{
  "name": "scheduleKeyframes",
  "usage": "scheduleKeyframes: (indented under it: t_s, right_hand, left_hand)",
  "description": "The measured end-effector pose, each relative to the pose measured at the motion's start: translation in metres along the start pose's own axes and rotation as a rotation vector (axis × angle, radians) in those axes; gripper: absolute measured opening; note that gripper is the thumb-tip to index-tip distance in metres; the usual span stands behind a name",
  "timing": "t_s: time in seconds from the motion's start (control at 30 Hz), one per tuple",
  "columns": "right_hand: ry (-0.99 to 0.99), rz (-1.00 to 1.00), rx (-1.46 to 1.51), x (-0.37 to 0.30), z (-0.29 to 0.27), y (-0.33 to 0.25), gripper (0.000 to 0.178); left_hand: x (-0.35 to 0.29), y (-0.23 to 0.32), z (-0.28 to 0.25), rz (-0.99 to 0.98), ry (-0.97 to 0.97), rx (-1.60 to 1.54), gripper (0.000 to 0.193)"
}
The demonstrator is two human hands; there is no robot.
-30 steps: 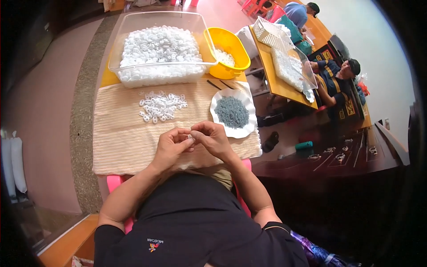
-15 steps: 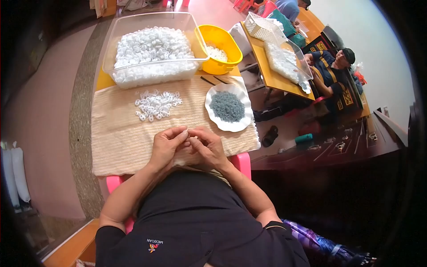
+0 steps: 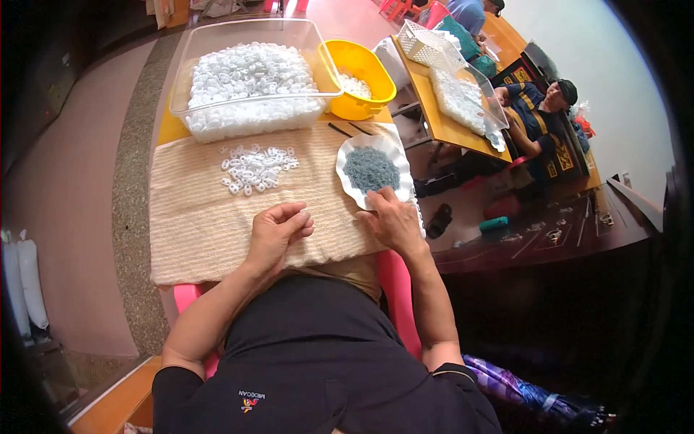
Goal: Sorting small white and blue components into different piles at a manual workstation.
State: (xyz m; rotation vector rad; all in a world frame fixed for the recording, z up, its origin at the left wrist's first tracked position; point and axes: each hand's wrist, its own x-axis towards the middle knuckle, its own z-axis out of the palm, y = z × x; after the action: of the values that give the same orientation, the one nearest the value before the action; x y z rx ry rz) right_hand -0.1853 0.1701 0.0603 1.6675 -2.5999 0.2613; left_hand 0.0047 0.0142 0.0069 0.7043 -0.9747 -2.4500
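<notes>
My left hand (image 3: 278,230) is over the near middle of the ribbed beige cloth, its thumb and fingers pinched together. Whatever is between those fingertips is too small to make out. Over the near rim of a white scalloped plate (image 3: 353,194) is my right hand (image 3: 394,219), thumb apart from the fingers, fingertips at the edge of a heap of tiny grey-blue pieces (image 3: 370,170). No held item shows in it. Beyond my left hand, a loose pile of small white plastic parts with holes (image 3: 256,168) lies spread on the cloth (image 3: 195,231).
A big clear bin (image 3: 253,108) full of white parts stands at the table's back. Beside it is a yellow tub (image 3: 372,101) with more white parts. Two dark thin strips (image 3: 340,130) lie behind the plate. A co-worker (image 3: 538,108) sits at another table (image 3: 426,108) at right.
My hands were together over the cloth; the right has moved away to the right and forward onto the plate. My left hand has stayed nearly in place, still pinched.
</notes>
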Motion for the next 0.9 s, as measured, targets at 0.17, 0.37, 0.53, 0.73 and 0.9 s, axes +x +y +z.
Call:
scheduleKeyframes:
  t_s: [0.17,0.37,0.53,0.73,0.9]
  right_hand:
    - [-0.058,0.011,-0.083,0.008,0.001,0.0,0.036]
    - [-0.001,-0.006,-0.016,0.006,0.005,0.002,0.032]
    - [0.069,-0.019,0.031,0.002,0.015,0.004,0.029]
    - [0.232,-0.039,0.076,-0.003,0.027,-0.002,0.02]
    - [0.318,-0.071,0.171,-0.003,0.03,-0.009,0.012]
  left_hand:
    - [-0.001,0.0,0.001,0.0,-0.011,0.042,0.021]
    - [-0.001,0.0,0.002,0.006,-0.009,0.042,0.021]
    - [-0.002,-0.001,0.0,0.002,-0.012,0.043,0.021]
    - [-0.002,-0.001,0.001,0.0,-0.006,0.058,0.02]
    - [0.0,-0.002,-0.002,0.002,-0.026,0.037,0.019]
